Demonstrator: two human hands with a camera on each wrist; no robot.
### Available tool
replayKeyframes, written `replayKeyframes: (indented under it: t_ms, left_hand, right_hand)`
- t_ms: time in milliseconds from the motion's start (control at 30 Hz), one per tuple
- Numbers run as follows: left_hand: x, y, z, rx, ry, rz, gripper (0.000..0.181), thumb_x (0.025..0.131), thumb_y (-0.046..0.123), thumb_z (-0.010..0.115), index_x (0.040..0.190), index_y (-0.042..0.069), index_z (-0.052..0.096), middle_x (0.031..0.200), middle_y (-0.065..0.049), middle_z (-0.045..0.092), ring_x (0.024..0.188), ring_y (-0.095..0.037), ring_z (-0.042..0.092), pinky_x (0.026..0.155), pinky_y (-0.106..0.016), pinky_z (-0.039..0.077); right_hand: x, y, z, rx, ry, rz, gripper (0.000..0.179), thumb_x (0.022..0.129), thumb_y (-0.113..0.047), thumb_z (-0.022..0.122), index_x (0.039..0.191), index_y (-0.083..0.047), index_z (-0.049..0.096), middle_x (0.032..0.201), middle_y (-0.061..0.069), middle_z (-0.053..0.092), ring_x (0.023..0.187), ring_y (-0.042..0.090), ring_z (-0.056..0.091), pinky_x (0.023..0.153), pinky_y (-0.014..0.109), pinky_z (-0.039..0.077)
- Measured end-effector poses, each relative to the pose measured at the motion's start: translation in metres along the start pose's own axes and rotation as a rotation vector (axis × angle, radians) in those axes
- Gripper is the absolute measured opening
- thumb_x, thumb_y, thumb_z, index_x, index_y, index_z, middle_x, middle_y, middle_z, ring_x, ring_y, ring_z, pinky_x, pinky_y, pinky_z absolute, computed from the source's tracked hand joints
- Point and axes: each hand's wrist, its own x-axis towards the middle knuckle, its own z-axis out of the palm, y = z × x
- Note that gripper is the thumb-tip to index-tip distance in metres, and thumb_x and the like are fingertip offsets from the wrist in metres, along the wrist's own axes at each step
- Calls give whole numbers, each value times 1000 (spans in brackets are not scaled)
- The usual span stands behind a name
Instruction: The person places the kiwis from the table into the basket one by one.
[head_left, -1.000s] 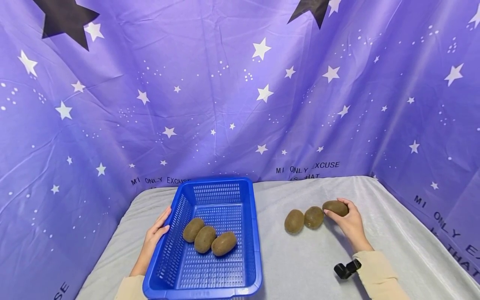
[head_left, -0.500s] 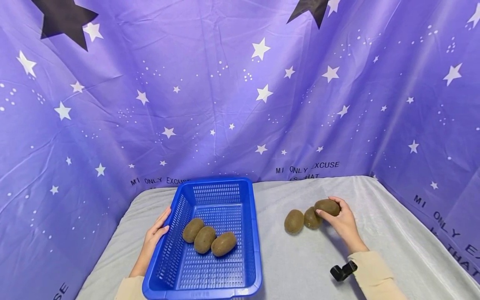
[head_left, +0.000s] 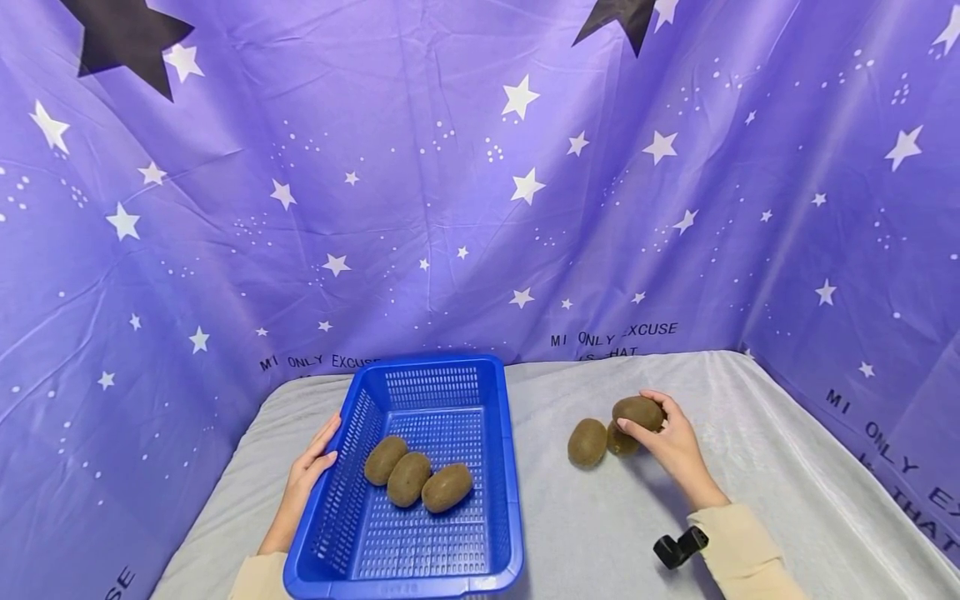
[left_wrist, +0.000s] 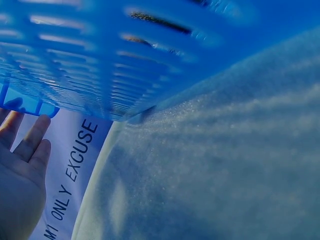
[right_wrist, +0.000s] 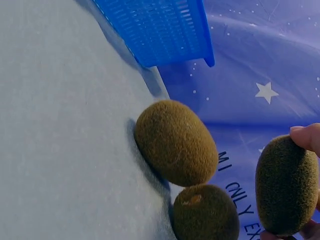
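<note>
Right hand pinches a kiwi aloft while the left hand, fingers extended, rests against the blue basket, apparently to steady it.

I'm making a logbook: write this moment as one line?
left fingers: at basket | right fingers: hold kiwi aloft | in basket: three kiwis | on cloth: two kiwis

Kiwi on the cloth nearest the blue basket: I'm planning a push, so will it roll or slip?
That kiwi would probably roll lopsidedly, given its rounded oval shape. It looks fuzzy, so slipping seems unlikely. Pushed toward the neighbouring kiwi close beside it, it might shove that along.
</note>
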Motion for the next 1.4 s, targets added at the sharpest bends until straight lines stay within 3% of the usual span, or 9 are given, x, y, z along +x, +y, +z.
replayKeyframes:
  t_ms: [167,333,600,900,1133,1400]
  left_hand:
    - [0,0,1,-9,10,-4,48,101,11,37,147,0,27,156,-16,14,132,7,26,98,-9,31]
    - [-1,-1,1,-9,10,25,47,101,8,37,146,-3,28,156,-16,15,132,7,27,98,-10,32]
    - [-2,-1,1,-11,11,19,47,101,8,36,146,-2,27,156,-17,14,132,8,27,98,-9,32]
    - [-1,-2,0,-5,-2,55,47,100,7,37,145,-5,28,155,-19,15,133,6,26,100,-10,29]
    - [0,-3,-1,0,-14,63,47,101,8,37,145,-5,27,156,-16,17,133,6,26,99,-9,28]
    - [1,-5,-2,9,2,70,46,100,6,37,144,-6,29,155,-19,17,132,7,27,99,-9,28]
  right_hand:
    - [-2,-2,4,15,-21,-12,64,82,-23,73,135,-2,43,132,20,48,102,18,50,77,13,41]
    - [-4,-4,8,48,-29,-49,62,80,-19,75,133,-2,45,131,19,48,93,1,50,75,13,44]
    - [-8,-13,14,41,-59,-73,63,80,-21,76,133,-5,46,130,19,49,93,20,55,71,21,49]
    - [-10,-20,19,51,-98,-113,62,80,-24,75,133,-6,48,125,18,53,90,9,57,72,20,48]
    - [-15,-30,26,82,-123,-134,60,79,-22,76,131,-6,50,119,18,57,85,9,59,71,22,50]
    - [-26,-60,31,127,-154,-151,57,77,-9,77,127,0,52,111,21,61,83,10,60,71,24,51]
